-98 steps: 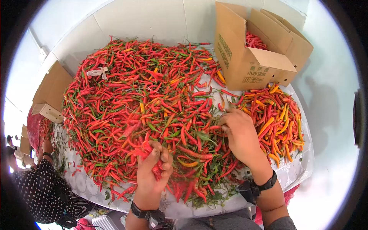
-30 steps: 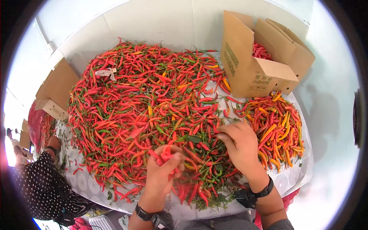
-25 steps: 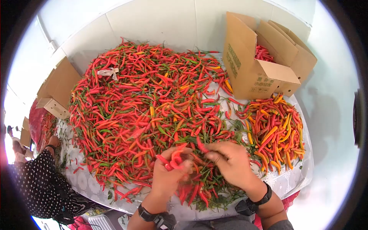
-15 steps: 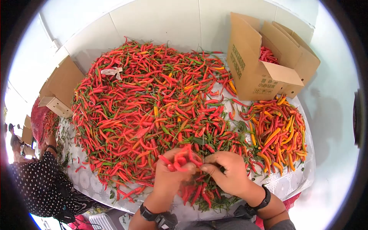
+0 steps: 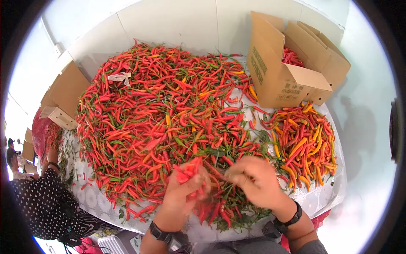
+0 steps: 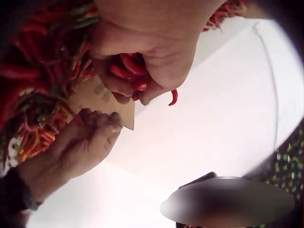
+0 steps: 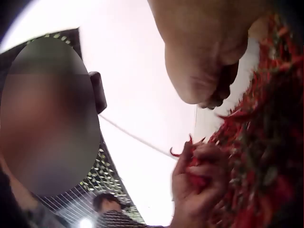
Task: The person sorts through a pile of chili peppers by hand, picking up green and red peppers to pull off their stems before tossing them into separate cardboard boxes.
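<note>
My left hand (image 5: pixel 182 190) grips several red chillies (image 5: pixel 186 172), their ends sticking out above the fingers. In the left wrist view the chillies (image 6: pixel 127 70) lie inside the curled fingers of that hand (image 6: pixel 147 42), with one thin tip hanging free. Just to the right, my right hand (image 5: pixel 256 182) is over the lower right of the big chilli heap (image 5: pixel 139 114), fingers bent and blurred. In the left wrist view a reddish chilli (image 6: pixel 72 113) lies against the fingers of the right hand (image 6: pixel 90 142); whether they pinch it is unclear.
A smaller pile of red and yellow chillies (image 5: pixel 304 146) lies at the right, below an open cardboard box (image 5: pixel 275 80) holding red chillies. Another box (image 5: pixel 69 91) stands at the left. A person in a dotted top (image 5: pixel 40 203) is at the lower left.
My hands came together half a second ago and now stand apart, the right one raised slightly up and right. The left still grips its chillies.
</note>
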`<state>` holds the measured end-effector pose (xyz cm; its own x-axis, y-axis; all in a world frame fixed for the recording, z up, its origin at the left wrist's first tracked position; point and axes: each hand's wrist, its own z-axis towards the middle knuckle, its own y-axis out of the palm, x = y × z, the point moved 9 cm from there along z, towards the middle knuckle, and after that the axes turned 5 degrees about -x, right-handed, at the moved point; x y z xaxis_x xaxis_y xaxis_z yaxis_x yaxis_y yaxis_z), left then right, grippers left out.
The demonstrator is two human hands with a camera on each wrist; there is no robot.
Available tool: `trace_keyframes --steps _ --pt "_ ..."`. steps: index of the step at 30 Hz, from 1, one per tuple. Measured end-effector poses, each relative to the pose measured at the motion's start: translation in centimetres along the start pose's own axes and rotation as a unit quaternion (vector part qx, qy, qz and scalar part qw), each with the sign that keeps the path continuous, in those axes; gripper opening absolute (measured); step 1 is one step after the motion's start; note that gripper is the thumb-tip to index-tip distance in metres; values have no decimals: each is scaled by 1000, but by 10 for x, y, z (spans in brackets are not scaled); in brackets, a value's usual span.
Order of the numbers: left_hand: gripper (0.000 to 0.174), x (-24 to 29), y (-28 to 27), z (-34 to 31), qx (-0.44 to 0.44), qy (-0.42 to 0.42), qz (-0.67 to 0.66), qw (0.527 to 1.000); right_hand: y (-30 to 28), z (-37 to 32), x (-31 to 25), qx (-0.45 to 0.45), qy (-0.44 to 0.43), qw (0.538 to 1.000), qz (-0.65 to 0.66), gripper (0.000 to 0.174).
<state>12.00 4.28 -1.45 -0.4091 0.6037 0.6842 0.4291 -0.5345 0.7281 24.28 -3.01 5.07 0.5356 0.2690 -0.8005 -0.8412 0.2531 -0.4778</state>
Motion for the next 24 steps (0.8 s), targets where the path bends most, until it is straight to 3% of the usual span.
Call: trace_keyframes --steps 2,3,6,9,11,13,14,17,18,21,24 --pt "14 17 -15 -6 118 53 118 984 -31 1 3 141 11 963 -228 14" --pt "15 27 -21 -10 175 80 177 965 -44 -2 0 201 19 921 -334 15" --pt "16 51 -25 -14 223 136 184 948 -50 -6 6 176 46 938 -294 20" --pt "19 53 -40 -14 241 140 100 955 -11 -1 7 -74 22 982 -173 26" --pt "21 45 -42 -11 220 117 16 968 6 -4 9 -91 -4 972 -216 25" --pt "28 49 -39 -12 231 130 85 960 14 -5 20 -113 16 959 -260 24" --pt "29 51 -34 -14 233 149 126 953 6 -3 24 -88 38 959 -267 25" --pt "29 53 -26 -14 220 170 167 946 -30 0 25 98 46 961 -256 26" --pt "28 53 -25 -14 213 172 168 947 -38 -3 14 161 22 934 -317 29" --pt "21 41 -33 -12 210 111 128 963 -39 -4 0 197 -11 930 -310 27" --pt "18 41 -34 -9 193 113 156 962 10 -2 0 -83 -35 976 -199 23"
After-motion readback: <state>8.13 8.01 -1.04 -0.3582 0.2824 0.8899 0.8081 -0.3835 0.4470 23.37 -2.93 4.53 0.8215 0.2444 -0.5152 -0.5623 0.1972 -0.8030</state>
